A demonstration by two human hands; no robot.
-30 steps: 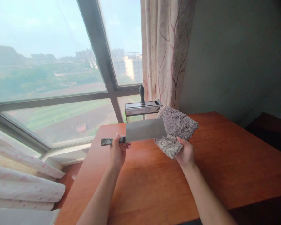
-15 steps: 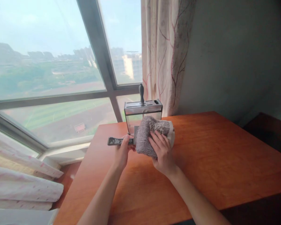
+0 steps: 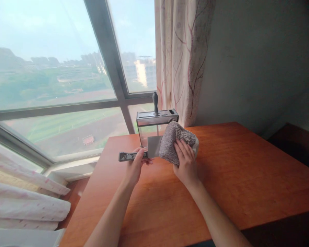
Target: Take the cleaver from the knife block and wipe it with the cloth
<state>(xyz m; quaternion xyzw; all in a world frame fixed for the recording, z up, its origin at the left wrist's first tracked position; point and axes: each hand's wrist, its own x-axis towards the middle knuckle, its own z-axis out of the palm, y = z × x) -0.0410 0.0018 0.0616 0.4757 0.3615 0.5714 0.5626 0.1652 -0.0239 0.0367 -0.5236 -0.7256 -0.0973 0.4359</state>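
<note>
A cleaver with a patterned dark handle lies across the middle of the view, its blade pointing right. My left hand is closed around the handle near the blade, thumb on top. A folded grey towel covers the far part of the blade. My right hand grips the towel, fingers pressed over its near face. Behind the blade stands a knife block with clear sides and a dark slotted top, where a knife with a black handle sits upright.
The brown wooden table extends below both hands and off to the right. Beyond its far left edge is a large window with a grey frame. A patterned curtain hangs behind the block, and pale curtains hang at lower left.
My right hand and the towel have slid right along the cleaver, uncovering more of the blade near the handle. My left hand has stayed nearly still.
</note>
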